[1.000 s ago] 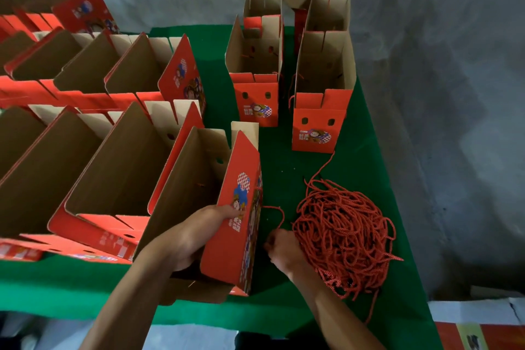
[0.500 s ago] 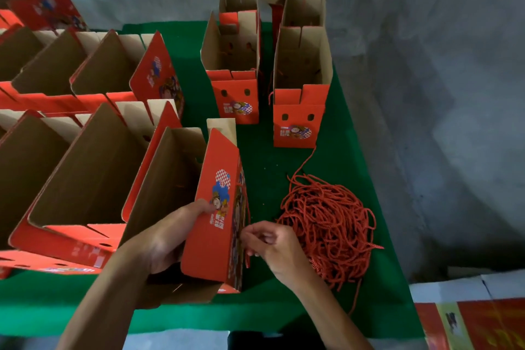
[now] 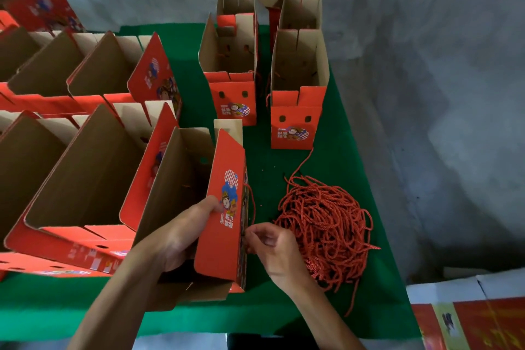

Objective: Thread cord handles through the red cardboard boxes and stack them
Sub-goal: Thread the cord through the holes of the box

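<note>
Red cardboard, open-topped, fills most of the green worktop (image 3: 341, 167): the box being worked on (image 3: 224, 207) stands at lower centre of the frame, its printed side turned right. The left hand (image 3: 176, 236) grips its near wall, thumb lying on the red face, fingers tucked inside. The right hand (image 3: 272, 247) pinches a strand of cord (image 3: 251, 202) against the box's right edge, fingers curled. Just right of that hand lies a tangled heap of red cords (image 3: 326, 224). Two upright boxes (image 3: 295, 122) stand at upper centre, and nested open boxes (image 3: 85, 167) crowd the left half.
</note>
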A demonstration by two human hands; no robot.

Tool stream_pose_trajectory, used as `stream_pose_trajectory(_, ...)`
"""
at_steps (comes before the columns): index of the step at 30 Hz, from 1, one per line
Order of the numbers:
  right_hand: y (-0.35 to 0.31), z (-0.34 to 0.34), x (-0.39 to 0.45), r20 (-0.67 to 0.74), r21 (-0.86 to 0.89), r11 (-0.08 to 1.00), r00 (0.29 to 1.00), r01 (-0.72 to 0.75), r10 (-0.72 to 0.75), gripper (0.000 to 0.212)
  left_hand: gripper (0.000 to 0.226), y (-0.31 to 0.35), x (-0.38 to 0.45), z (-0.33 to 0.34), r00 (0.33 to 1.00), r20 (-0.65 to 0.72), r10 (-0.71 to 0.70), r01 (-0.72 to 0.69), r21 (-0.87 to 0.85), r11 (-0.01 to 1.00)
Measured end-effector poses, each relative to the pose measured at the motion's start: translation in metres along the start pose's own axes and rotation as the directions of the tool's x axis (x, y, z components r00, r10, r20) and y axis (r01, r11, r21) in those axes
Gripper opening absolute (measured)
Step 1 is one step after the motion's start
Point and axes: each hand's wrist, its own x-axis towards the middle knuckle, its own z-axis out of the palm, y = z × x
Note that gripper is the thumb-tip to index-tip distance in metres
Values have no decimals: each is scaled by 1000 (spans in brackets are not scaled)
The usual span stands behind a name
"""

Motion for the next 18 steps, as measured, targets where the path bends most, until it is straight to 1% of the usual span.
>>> stream_pose_trajectory(2, -1, 1, 0, -6, -2, 1000, 1000, -4, 4, 14, 38, 0, 0, 1, 1000, 4, 4, -5, 21, 1000)
stream_pose_trajectory(4, -2, 0, 1, -4, -36, 999, 1000, 5, -5, 13, 48, 0, 2, 1, 999, 27, 25, -25, -3, 1000)
stream_pose_trajectory(6, -5, 0, 1, -2, -97, 995, 1000, 22, -22, 13, 66, 0, 7, -2, 994, 110, 23, -15, -76, 997)
stream_pose_trajectory(7, -7, 0, 2, 5, -130, 991, 1000, 24, -23, 18, 74, 1, 9, -4, 986, 167, 11, 7, -110, 994)
stream_pose_trajectory(8, -9, 0, 2, 29, -174, 985, 999, 22, -17, 26, 75, 1, 11, -6, 977, 212, -2, 27, -117, 993)
stream_pose_trajectory(9, -10, 0, 2, 67, -246, 969, 998, 36, -20, 33, 69, 1, 13, -7, 973, 232, -9, 29, -80, 996)
stream_pose_trajectory(10, -12, 0, 1, 103, -353, 932, 994, 82, -48, 33, 57, 0, 16, -7, 972, 235, -5, 5, 3, 1000)
stream_pose_trajectory(12, -15, -1, -1, 129, -545, 815, 980, 197, -150, 24, 36, -1, 22, -4, 973, 228, 32, -84, 226, 971)
stream_pose_trajectory(13, -17, -2, -1, 131, -589, 774, 973, 231, -191, 21, 31, -2, 25, 0, 976, 211, 53, -119, 312, 943)
stream_pose_trajectory(15, -20, -2, -1, 136, -603, 750, 962, 271, -238, 17, 25, -3, 35, 6, 982, 167, 90, -153, 420, 895)
stream_pose_trajectory(18, -23, -2, -4, 148, -545, 783, 954, 299, -262, 18, 17, -5, 46, 12, 987, 122, 104, -152, 506, 849)
